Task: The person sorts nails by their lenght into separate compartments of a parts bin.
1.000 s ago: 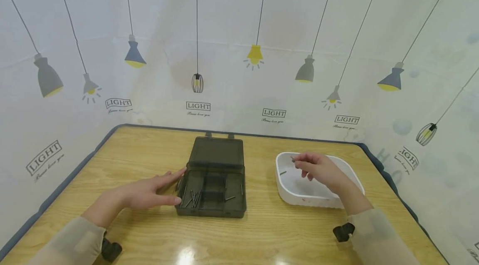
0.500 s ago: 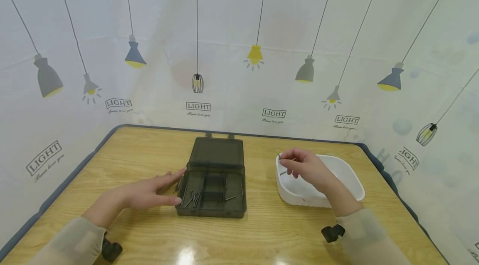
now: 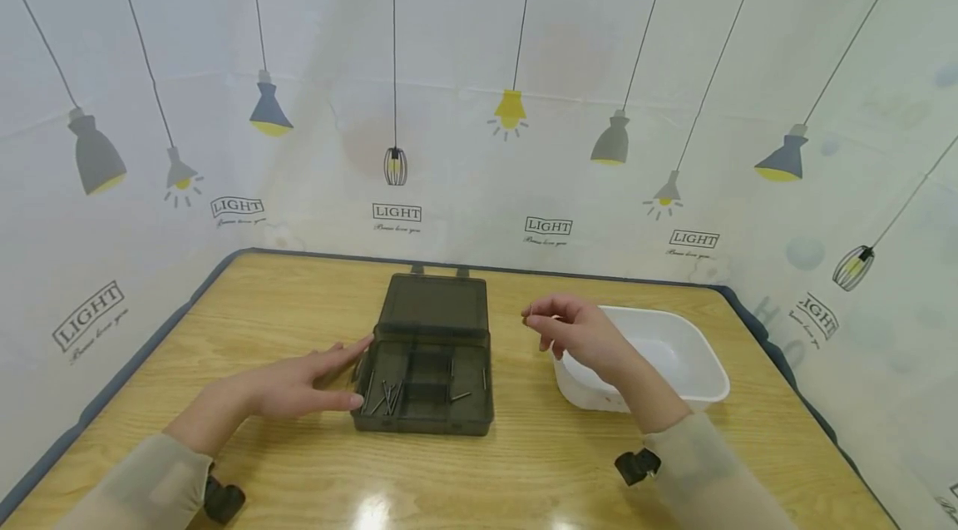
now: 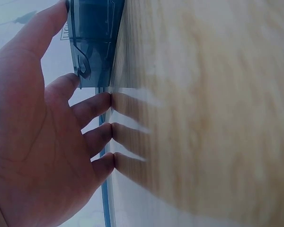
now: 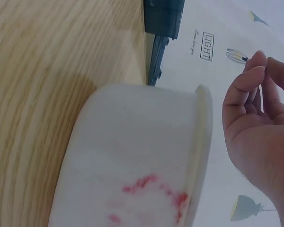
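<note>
A dark translucent storage box (image 3: 423, 423) stands with its lid (image 3: 434, 301) swung back. Thin metal nails (image 3: 387, 397) lie in its left compartment, and a few more in the right one. My left hand (image 3: 288, 384) rests at the box's left side, fingers spread; the left wrist view has its thumb and index fingertip at the box wall (image 4: 92, 52), other fingertips on the table. My right hand (image 3: 584, 334) is over the left rim of a white tray (image 3: 636, 405), pinching a small thin nail (image 3: 530, 310) between thumb and index finger. The fingers mostly hide it.
Wooden table top (image 3: 299, 472) surrounds both containers, with a bare strip between box and tray. A lamp-printed cloth (image 3: 464, 139) hangs along the back and sides. Red marks (image 5: 146, 182) show on the tray's outer wall in the right wrist view.
My right hand has moved left from above the tray's inside to past its left rim, carrying the small nail. My left hand and the box have stayed in place.
</note>
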Motion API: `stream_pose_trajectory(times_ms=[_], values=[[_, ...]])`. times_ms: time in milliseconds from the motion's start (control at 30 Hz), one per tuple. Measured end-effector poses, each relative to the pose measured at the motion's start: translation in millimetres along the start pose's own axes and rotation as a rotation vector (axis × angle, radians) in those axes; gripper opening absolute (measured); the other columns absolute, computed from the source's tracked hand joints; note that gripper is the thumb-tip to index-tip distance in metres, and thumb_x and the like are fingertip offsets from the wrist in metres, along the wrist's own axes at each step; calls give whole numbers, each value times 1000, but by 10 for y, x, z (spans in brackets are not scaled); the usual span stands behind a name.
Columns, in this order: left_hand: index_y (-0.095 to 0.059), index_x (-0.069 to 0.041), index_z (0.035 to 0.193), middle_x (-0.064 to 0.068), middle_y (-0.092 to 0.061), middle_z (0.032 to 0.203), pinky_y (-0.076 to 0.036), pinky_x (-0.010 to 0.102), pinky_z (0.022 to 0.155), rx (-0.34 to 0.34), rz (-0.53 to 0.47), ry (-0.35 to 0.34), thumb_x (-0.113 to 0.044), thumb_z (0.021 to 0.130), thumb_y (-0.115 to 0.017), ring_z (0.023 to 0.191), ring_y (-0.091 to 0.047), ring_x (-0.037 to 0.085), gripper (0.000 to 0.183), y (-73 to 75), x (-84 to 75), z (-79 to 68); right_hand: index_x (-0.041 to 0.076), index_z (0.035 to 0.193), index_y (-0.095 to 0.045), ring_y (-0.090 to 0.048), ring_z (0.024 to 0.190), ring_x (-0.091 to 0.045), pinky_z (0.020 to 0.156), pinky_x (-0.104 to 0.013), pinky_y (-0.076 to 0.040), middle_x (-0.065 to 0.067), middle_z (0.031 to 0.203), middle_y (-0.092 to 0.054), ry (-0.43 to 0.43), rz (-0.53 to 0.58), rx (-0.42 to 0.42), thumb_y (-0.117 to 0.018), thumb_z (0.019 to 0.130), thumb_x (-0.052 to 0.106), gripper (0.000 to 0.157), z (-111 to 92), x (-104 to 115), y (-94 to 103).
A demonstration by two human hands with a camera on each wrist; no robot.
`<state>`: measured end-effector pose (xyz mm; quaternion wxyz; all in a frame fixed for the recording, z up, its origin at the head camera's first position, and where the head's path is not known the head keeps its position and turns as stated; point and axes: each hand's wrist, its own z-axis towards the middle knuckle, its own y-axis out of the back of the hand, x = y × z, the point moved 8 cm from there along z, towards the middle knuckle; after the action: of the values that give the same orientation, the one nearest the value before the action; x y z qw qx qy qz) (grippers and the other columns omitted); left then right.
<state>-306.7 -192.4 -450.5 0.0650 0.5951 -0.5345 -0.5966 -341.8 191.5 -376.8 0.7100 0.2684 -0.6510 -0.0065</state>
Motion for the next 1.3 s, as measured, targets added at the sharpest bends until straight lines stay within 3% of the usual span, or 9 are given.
stream_pose_trajectory(times_ms=[400, 567, 767, 1300], values=[[-12, -35, 178, 9, -18, 185, -12, 83, 129, -4, -3, 8, -64, 106, -64, 170, -4, 50, 93, 5, -12, -3, 6, 126, -74, -63, 79, -19, 65, -28, -54, -3, 111, -73, 8, -5, 43, -72, 109, 22, 24, 77, 28, -292], [-12, -35, 178, 10, -17, 185, -11, 83, 129, -3, -5, 12, -64, 106, -64, 170, -4, 50, 93, 7, -15, -6, 7, 124, -74, -57, 73, -17, 62, -27, -50, -1, 99, -68, 6, 2, 58, -72, 108, 23, 22, 90, 17, -389], [-12, -36, 178, 10, -17, 185, -11, 83, 129, -3, -4, 20, -64, 106, -64, 170, -5, 50, 93, 11, -19, -11, 4, 126, -73, -55, 73, -18, 64, -29, -49, -3, 105, -67, 1, 4, 85, -73, 108, 21, 25, 88, 1, -500], [-12, -36, 178, 11, -17, 185, -10, 83, 128, -10, -4, 20, -63, 105, -65, 170, -5, 50, 94, 11, -31, -21, 7, 118, -79, -62, 79, -17, 69, -29, -55, -4, 112, -73, 23, -206, 140, -74, 106, 19, 17, 125, -52, -717]])
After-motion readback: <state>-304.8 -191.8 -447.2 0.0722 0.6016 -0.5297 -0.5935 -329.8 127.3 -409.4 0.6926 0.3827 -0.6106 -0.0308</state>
